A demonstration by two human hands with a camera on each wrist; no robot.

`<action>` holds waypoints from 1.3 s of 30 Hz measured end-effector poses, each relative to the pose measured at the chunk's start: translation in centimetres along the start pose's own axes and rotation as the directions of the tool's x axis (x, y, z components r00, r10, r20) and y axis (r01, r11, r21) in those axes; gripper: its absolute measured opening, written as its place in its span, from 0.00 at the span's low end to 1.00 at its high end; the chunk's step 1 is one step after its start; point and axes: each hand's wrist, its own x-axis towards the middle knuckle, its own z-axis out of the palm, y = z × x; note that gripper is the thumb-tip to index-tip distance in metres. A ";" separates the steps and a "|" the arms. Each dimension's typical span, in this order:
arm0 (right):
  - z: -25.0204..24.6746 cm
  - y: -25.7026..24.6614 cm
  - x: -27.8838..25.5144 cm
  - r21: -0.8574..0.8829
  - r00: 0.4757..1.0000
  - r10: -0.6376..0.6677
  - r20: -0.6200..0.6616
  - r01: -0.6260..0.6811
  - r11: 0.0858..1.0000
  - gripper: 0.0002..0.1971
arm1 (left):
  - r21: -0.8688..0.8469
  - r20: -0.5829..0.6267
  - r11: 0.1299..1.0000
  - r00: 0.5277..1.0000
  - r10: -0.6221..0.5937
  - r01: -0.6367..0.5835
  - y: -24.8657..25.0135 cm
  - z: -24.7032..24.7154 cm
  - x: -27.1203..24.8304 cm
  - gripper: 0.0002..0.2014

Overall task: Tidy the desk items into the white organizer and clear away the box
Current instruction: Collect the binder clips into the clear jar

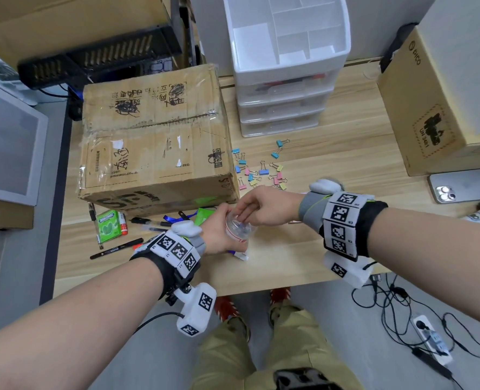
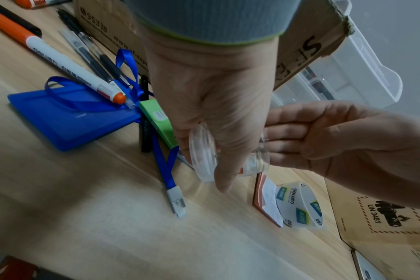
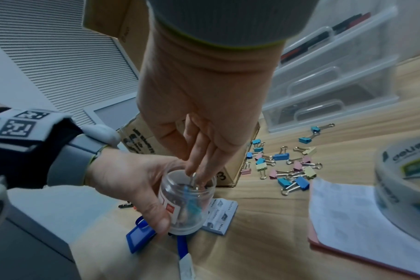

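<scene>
Left hand (image 3: 130, 181) wraps clear jar (image 3: 188, 200); right hand (image 3: 204, 106) fingertips, pressed together, dip into its mouth. Whether they pinch the blue clip (image 3: 191, 199) inside: unclear.

- Head view is showing bright, even indoor light, edges bowing from the wide lens.
- Wrist views are looking dimmer, bluish, softly blurred.
- Phone (image 1: 463, 184) lenses are glaring.
- Soft shadows are falling on the desk (image 2: 84, 217).
</scene>
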 end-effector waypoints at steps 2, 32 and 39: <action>-0.8 0.2 -0.2 0.101 1.000 -0.012 -0.009 0.012 0.995 0.19 | 0.007 0.000 1.000 1.000 -0.006 0.006 -0.1 0.0 0.2 0.40; -4.8 7.5 6.5 -0.565 0.903 0.168 -0.395 -0.383 0.731 0.24 | 0.037 0.082 0.999 0.997 -0.013 0.010 1.6 -0.6 1.8 0.35; -4.5 8.0 6.8 -0.600 0.913 0.125 -0.387 -0.353 0.718 0.19 | 0.060 0.081 0.998 0.997 -0.001 -0.003 1.9 0.4 1.7 0.34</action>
